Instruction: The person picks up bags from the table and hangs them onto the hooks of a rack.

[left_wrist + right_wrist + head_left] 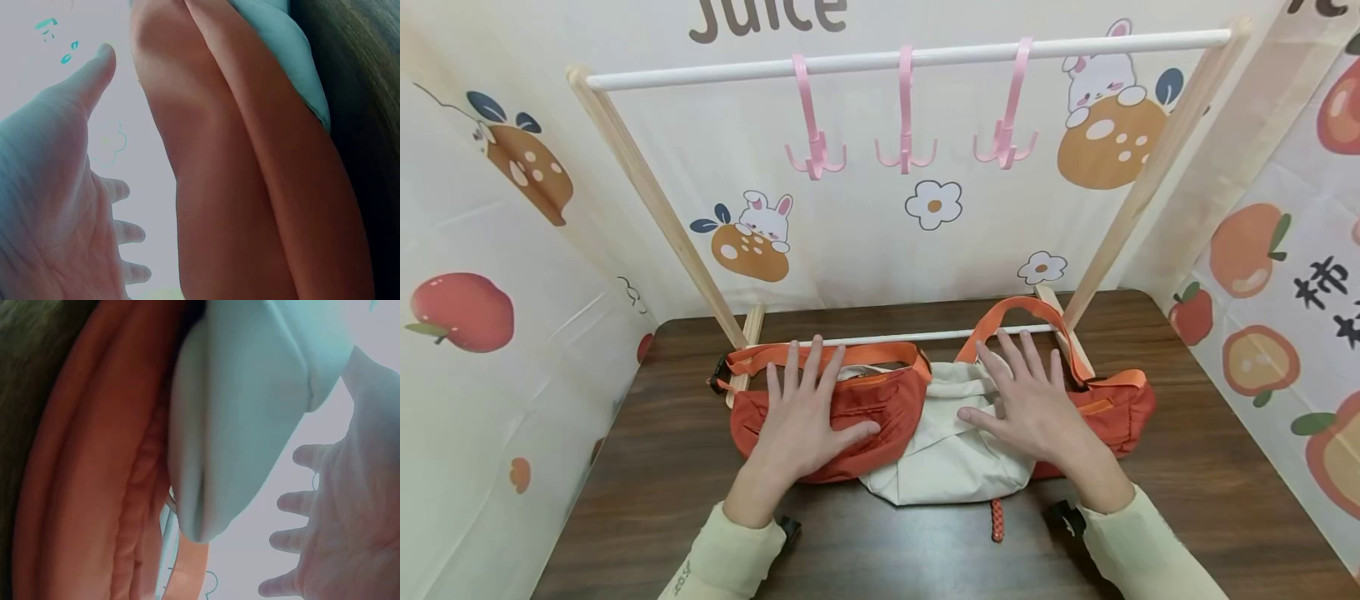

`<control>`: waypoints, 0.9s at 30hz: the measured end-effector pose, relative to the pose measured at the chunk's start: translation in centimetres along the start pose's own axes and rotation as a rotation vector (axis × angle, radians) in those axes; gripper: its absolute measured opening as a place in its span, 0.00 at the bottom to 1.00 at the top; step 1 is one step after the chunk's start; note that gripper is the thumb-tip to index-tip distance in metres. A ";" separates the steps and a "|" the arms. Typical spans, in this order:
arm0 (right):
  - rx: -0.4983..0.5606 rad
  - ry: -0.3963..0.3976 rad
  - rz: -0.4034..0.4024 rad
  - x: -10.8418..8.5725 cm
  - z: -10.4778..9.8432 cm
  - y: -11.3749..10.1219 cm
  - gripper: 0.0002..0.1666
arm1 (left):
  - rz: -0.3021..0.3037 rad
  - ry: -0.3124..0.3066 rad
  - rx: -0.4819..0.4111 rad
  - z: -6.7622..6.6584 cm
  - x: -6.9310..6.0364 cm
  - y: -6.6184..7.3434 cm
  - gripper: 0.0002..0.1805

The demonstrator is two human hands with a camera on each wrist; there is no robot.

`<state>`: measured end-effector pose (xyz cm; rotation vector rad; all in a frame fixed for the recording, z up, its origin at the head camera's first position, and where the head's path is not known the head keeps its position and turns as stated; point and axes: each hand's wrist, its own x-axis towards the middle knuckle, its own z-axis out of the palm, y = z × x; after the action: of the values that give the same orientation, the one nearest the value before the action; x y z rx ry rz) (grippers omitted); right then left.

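Both hands are spread flat in the air over a pile of bags, holding nothing. Beneath my left hand (805, 425) lies a red-orange waist bag (887, 417) with an orange strap and black buckle. My right hand (1037, 408) hovers above a cream bag (955, 458) and a second red-orange bag (1123, 417), whose orange strap loops up behind. The cream bag sits between the two red ones, partly covered by the left one. In the left wrist view a gap shows between the palm (56, 206) and the red bag (225, 156). Likewise the right palm (350, 519) is apart from the cream bag (244, 412).
A wooden rack with a white top rail (715, 75) stands behind the bags. Three pink hooks (906, 117) hang from it. Its lower white bar (955, 335) runs just behind the bags. Printed cloth (865, 233) encloses the dark wooden table (647, 467).
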<state>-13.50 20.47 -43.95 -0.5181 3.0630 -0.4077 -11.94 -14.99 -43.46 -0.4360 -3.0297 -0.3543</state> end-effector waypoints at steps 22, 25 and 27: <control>-0.057 -0.021 -0.136 3.2 -3.4 -3.3 0.62 | -0.014 -0.010 -0.004 -1.6 1.2 -0.9 0.63; -0.059 -0.032 -0.158 3.9 -4.0 -4.1 0.60 | -0.012 -0.012 0.007 -1.9 1.5 -1.3 0.62; -0.068 -0.032 -0.179 4.4 -4.3 -4.6 0.60 | -0.009 -0.010 0.010 -2.2 1.7 -1.5 0.61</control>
<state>-16.36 15.93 -38.50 -0.7968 3.0189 -0.2942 -13.93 -16.45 -41.53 -0.4252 -3.0423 -0.3378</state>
